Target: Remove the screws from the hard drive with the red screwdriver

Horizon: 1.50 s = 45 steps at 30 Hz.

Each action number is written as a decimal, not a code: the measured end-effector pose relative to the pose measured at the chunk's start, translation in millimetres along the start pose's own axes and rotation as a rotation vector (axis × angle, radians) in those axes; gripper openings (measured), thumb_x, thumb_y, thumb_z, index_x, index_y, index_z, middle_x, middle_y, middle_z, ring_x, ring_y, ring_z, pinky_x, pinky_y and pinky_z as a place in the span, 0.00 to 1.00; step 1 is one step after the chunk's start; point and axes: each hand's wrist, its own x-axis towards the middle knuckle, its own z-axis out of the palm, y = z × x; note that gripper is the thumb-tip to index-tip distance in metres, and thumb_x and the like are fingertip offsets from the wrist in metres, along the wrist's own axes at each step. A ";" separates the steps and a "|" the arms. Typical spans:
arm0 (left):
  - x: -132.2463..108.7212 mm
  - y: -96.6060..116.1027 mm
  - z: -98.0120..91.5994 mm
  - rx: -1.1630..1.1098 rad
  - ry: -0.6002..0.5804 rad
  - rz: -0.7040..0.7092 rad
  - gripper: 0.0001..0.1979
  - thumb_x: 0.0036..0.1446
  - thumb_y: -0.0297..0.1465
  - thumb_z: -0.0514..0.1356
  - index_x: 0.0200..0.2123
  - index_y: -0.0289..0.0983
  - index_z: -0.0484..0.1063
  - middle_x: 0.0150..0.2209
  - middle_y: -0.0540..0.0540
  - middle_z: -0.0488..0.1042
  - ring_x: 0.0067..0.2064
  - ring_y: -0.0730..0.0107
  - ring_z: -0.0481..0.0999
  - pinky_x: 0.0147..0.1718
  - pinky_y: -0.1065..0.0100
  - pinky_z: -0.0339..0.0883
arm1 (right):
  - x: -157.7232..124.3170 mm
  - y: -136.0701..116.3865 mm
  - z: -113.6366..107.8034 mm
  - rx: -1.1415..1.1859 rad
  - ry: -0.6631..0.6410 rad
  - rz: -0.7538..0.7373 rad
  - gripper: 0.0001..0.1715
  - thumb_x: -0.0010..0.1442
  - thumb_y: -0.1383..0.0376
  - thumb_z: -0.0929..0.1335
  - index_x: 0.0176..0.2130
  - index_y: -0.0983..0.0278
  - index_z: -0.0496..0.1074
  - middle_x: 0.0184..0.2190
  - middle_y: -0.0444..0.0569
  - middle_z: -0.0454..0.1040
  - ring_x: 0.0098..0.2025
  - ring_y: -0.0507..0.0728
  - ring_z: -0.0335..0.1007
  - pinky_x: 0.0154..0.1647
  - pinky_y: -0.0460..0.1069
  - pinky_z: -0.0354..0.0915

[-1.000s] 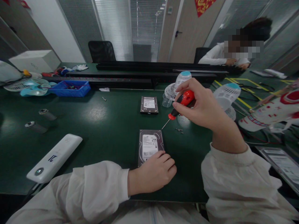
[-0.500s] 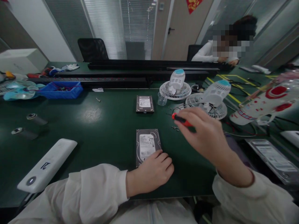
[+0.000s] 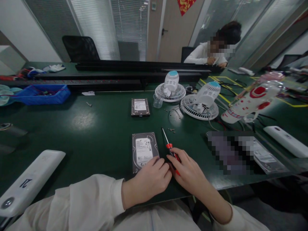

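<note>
My hands meet at six o'clock: the curled left hand (image 3: 150,180) rests on the grey metal hard drive (image 3: 143,151), and the right hand (image 3: 190,173) covers the red-handled screwdriver (image 3: 171,151) beside it; I cannot tell its grip. The blue plastic bin (image 3: 42,95) sits at ten o'clock, contents indistinct.

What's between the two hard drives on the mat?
Nothing: the head view shows only bare green mat between the near hard drive and the far hard drive.

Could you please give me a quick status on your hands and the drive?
Left hand on near corner of hard drive. Right hand over screwdriver handle, tool flat beside drive. Loose screws beyond tip.
</note>
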 end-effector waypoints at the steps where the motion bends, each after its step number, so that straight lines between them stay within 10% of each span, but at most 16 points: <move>1: -0.2 0.6 -0.7 0.001 0.006 -0.004 0.08 0.70 0.29 0.56 0.44 0.33 0.75 0.43 0.41 0.79 0.47 0.58 0.77 0.55 0.58 0.67 | -1.2 0.3 -0.2 0.013 -0.009 0.008 0.18 0.65 0.73 0.62 0.48 0.69 0.77 0.50 0.65 0.78 0.47 0.64 0.79 0.45 0.58 0.81; 14: -3.6 9.4 -8.9 0.107 -0.014 -0.098 0.12 0.70 0.27 0.54 0.49 0.30 0.76 0.47 0.37 0.79 0.50 0.56 0.77 0.51 0.58 0.71 | -7.3 -7.9 -16.3 0.056 -0.196 0.052 0.26 0.61 0.70 0.66 0.58 0.67 0.75 0.63 0.64 0.73 0.50 0.68 0.76 0.44 0.62 0.76; 23: -7.6 19.3 -16.6 0.268 -0.113 -0.296 0.19 0.67 0.24 0.56 0.57 0.29 0.77 0.54 0.35 0.79 0.52 0.58 0.78 0.47 0.61 0.76 | -7.4 3.9 -16.2 0.120 -0.086 0.063 0.19 0.70 0.64 0.63 0.57 0.66 0.74 0.61 0.60 0.74 0.53 0.63 0.78 0.48 0.59 0.78; 31: -7.2 18.8 -16.5 0.277 -0.102 -0.280 0.19 0.65 0.23 0.56 0.55 0.28 0.79 0.52 0.34 0.80 0.51 0.57 0.79 0.46 0.61 0.78 | 28.5 39.5 -19.6 0.033 -0.288 0.449 0.17 0.72 0.66 0.63 0.52 0.69 0.76 0.50 0.57 0.79 0.53 0.64 0.78 0.55 0.59 0.75; 45: -6.9 17.8 -14.4 0.298 -0.054 -0.263 0.21 0.62 0.20 0.53 0.53 0.27 0.80 0.50 0.35 0.82 0.50 0.57 0.80 0.45 0.61 0.78 | 86.9 65.8 8.0 -0.175 -0.501 0.452 0.19 0.72 0.69 0.59 0.44 0.69 0.78 0.45 0.60 0.77 0.53 0.65 0.77 0.42 0.52 0.70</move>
